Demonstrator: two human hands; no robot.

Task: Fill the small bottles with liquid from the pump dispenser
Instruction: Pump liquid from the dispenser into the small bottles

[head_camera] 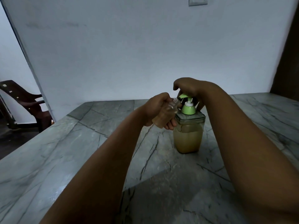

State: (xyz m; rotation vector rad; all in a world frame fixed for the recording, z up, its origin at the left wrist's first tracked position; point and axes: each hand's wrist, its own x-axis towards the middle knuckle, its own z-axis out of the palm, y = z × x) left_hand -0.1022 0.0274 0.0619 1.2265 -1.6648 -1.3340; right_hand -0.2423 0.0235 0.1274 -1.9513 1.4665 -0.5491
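Observation:
A clear square pump dispenser (188,135) with a green pump head stands on the grey marble table (64,159); tan liquid fills its lower half. My left hand (159,107) grips a small clear bottle (165,116), tilted, with its open neck just under the green spout. The bottle holds some tan liquid. My right hand (190,88) rests on top of the pump head, fingers curved down over it and hiding most of it.
A pale wall rises right behind the table's far edge. A dark brown plastic chair (24,101) stands on the floor at the far left. A wall switch plate (197,1) is at the top. No other small bottles show.

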